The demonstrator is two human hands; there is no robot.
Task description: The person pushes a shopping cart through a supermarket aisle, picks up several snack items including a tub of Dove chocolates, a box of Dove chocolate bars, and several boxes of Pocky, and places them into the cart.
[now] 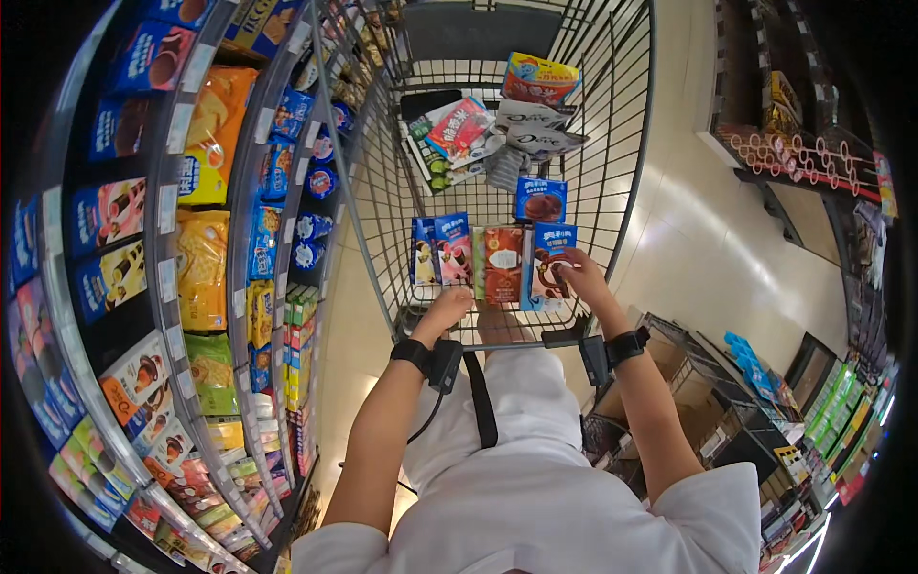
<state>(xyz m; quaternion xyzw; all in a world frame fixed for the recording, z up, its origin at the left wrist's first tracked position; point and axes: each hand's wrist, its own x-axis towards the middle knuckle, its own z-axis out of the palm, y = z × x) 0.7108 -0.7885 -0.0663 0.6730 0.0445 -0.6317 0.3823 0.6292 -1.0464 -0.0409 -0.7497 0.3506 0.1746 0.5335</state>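
Observation:
My right hand (587,278) grips the right edge of a blue biscuit box (554,247) with chocolate rolls pictured on it. This box stands upright in the wire shopping cart (640,158), beside a light blue box (528,290), a brown box (503,269) and a narrow green box (479,262). My left hand (448,310) is at the near end of the cart, fingers curled, by the lower edge of the green box. Whether it grasps anything is hidden. Left of the green box stand a pink-and-blue box (452,244) and a yellow-and-blue box (424,262).
Deeper in the cart lie a blue chocolate-pie box (541,199), Dove bags (538,140), a red bag (459,129), a yellow-and-red bag (541,79) and grey striped cloth (508,168). Snack shelves (168,280) line the left; wire racks (692,366) stand at right.

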